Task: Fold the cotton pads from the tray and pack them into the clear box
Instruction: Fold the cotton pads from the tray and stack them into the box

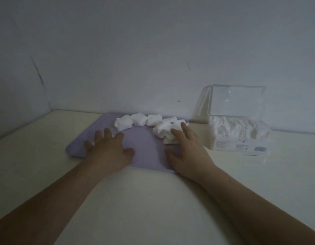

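The cotton pads lie loose along the far edge of the purple tray, in a ragged row that bunches into a small heap at its right end. At least 5 can be told apart; the heap is too jumbled to count. Most look crumpled or puffed rather than neatly folded, though 1 flatter pad sits at the near edge of the heap.

The right hand reaches into that heap. Its fingers are straight and laid on top of the pads, the thumb is apart on the tray, and its grip is spread, with nothing pinched. The left hand rests palm down on the bare left part of the tray, its grip also spread and holding nothing.

Just right of the tray stands the clear box, its lid tipped up against the wall. White pads already fill the body roughly to its rim, so a good share of the packing looks done. What is left, judging by the tray, is the row and heap: each pad needs folding and a place in a box that seems to have little room to spare.

Everything sits on a pale table set into a corner.
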### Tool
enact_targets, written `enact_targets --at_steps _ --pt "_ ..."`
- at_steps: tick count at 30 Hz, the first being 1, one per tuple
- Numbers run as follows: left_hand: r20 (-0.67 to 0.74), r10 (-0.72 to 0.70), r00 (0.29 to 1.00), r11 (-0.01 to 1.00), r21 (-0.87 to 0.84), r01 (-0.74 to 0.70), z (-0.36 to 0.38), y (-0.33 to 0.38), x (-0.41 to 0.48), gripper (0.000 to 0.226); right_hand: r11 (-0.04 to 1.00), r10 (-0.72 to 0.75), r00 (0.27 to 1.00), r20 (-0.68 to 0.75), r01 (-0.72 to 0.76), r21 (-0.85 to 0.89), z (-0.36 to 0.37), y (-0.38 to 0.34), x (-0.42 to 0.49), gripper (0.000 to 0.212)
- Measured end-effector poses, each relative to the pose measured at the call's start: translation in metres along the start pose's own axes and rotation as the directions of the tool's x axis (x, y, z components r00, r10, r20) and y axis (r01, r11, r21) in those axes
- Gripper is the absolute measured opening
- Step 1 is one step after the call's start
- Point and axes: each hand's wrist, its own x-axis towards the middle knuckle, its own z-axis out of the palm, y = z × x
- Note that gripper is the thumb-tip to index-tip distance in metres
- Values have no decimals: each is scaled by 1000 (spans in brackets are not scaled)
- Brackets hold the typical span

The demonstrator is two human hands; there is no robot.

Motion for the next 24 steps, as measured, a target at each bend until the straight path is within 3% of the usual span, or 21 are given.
enact_targets --at_steps 2,4,9,11,13,15,18,22,24 --pt "-16 26 1000 995 -93 -28 6 -8 1 68 999 32 999 5 -32 28 -1 6 0 68" --pt "-62 133 989 963 -227 -143 10 -2 0 62 999 15 999 31 -17 46 0 6 1 69" --pt "-194 430 882 765 -440 -470 11 42 -4 42 993 -26 999 -45 31 117 5 10 -1 61" --pt "-265 405 875 678 -556 -482 13 51 -1 37 990 -64 988 -138 81 118 6 11 -1 48" --pt "-363 285 887 632 -625 -458 17 47 6 35 980 -146 962 -231 172 97 7 9 -1 31" --pt "-360 180 915 643 -661 -387 20 39 13 33 967 -214 950 -228 238 87 8 9 2 30" --pt "-275 105 956 700 -663 -267 23 35 16 8 957 -264 950 -168 280 78 11 11 5 27" --pt "-320 220 922 790 -496 -361 26 40 12 42 957 -276 955 -104 284 65 15 12 7 20" --pt "-344 269 900 792 -453 -410 28 41 10 42 957 -264 959 -103 274 92 15 13 8 20"
